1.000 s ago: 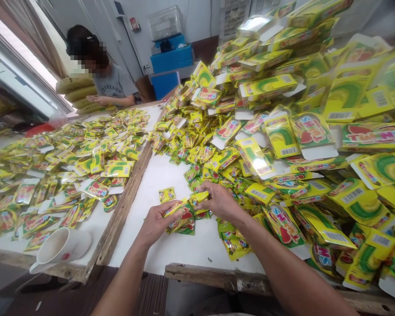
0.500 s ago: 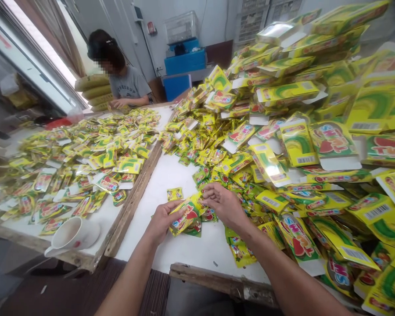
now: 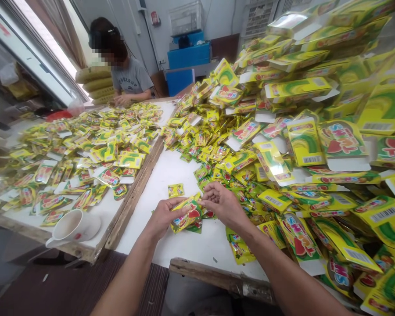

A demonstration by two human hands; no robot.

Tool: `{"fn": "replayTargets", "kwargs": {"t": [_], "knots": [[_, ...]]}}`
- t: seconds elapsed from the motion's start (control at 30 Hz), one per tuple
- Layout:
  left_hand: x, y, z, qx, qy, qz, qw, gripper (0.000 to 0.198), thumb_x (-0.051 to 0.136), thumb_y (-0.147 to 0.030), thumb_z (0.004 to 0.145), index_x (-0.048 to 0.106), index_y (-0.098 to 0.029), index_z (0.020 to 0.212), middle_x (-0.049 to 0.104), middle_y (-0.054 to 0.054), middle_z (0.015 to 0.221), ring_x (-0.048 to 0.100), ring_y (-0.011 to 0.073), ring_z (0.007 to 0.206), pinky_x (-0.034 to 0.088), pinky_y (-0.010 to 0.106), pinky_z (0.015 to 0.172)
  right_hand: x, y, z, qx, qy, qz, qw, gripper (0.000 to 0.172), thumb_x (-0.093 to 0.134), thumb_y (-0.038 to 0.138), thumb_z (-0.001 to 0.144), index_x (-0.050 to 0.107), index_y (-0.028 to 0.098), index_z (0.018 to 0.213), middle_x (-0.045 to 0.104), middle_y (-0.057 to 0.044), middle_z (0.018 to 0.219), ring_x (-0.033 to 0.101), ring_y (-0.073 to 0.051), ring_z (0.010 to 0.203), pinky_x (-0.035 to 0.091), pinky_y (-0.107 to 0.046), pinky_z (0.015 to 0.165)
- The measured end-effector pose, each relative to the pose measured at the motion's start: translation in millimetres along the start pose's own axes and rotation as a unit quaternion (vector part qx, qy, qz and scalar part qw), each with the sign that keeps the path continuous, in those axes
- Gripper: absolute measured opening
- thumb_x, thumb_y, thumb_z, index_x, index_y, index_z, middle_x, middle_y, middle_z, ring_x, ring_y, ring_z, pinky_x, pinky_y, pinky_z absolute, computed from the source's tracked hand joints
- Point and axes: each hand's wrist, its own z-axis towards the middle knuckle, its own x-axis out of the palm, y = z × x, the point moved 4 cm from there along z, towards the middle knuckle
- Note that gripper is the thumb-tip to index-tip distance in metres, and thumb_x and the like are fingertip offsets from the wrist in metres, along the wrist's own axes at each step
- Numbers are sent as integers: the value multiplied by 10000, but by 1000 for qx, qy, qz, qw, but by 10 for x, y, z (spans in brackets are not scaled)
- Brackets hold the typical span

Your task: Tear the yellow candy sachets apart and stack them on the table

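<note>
Here, seen from a head-worn camera looking down, a person's two bare hands meet over a white table [image 3: 184, 243]. The left hand [image 3: 163, 218] is closed around a small stack of sachets [image 3: 186, 215] — yellow and green packets with red fruit print — its grip pinching the stack between thumb and fingers, the thumb lying on top. The right hand [image 3: 224, 204] comes in from the right, its fingertips curled together and touching the stack's upper right end; whether its grip has truly closed on a packet cannot be told. The stack sits just above the table near the front edge, with a few more packets lying under it.

One single sachet [image 3: 175, 190] lies alone on bare table just behind the hands. To the right rises a tall heap of flat cartons [image 3: 303, 131], yellow and green with barcodes, mixed with loose packets that spill down to the right forearm.

A wooden strip [image 3: 136, 193] divides this table from a second table on the left, covered with a spread of sachets [image 3: 85, 153]. A white cup [image 3: 69, 226] rests on its near corner. At the far end a co-worker [image 3: 128, 74] in a grey shirt sits with hands on the table, beside blue crates [image 3: 189, 55].
</note>
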Motion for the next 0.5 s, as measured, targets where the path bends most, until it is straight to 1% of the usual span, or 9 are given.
{"fn": "replayTargets", "kwargs": {"t": [0.07,0.13,0.2,0.3,0.4,0.47,0.5], "knots": [[35,7,9,0,2,-1,1000,401,788,-248,592,701,-159,974,725,43,847,653,162,723,501,268,710,7,-5,-5,5,-4,-6,1000,183,604,227,688,480,205,821,586,31,663,520,-108,553,411,-231,533],[76,10,20,-5,5,-1,1000,387,788,-255,591,704,-150,953,723,42,816,651,163,705,501,270,701,11,10,-17,-11,-3,-33,999,150,553,164,692,479,208,815,592,35,660,534,-113,586,403,-233,566],[110,3,38,-7,1,-6,1000,371,778,-275,606,701,-145,945,720,40,787,649,162,685,501,276,695,23,27,-36,-12,16,-30,999,163,501,142,718,466,212,862,610,35,673,525,-109,583,384,-231,567],[146,-19,62,0,-16,-9,1000,356,773,-300,611,694,-139,919,712,36,766,642,157,652,499,281,681,49,53,-70,14,57,27,998,207,482,198,772,428,215,970,612,35,692,472,-96,531,341,-220,519],[199,-20,46,11,-30,0,999,355,782,-309,591,684,-126,880,702,36,751,632,155,649,490,272,668,80,65,-90,23,80,59,995,296,533,273,783,415,218,1049,566,53,646,449,-94,523,323,-215,503],[257,3,16,13,-21,3,1000,370,769,-324,608,667,-127,904,698,39,774,627,150,666,483,268,677,99,32,-86,42,82,98,991,359,559,298,773,401,218,1085,542,64,615,465,-98,521,331,-216,501],[288,15,3,11,-6,9,1000,384,758,-330,621,655,-133,934,696,41,800,624,147,680,480,267,686,107,6,-78,56,82,128,987,382,564,301,767,391,215,1096,544,64,611,485,-103,524,344,-220,504]]}}
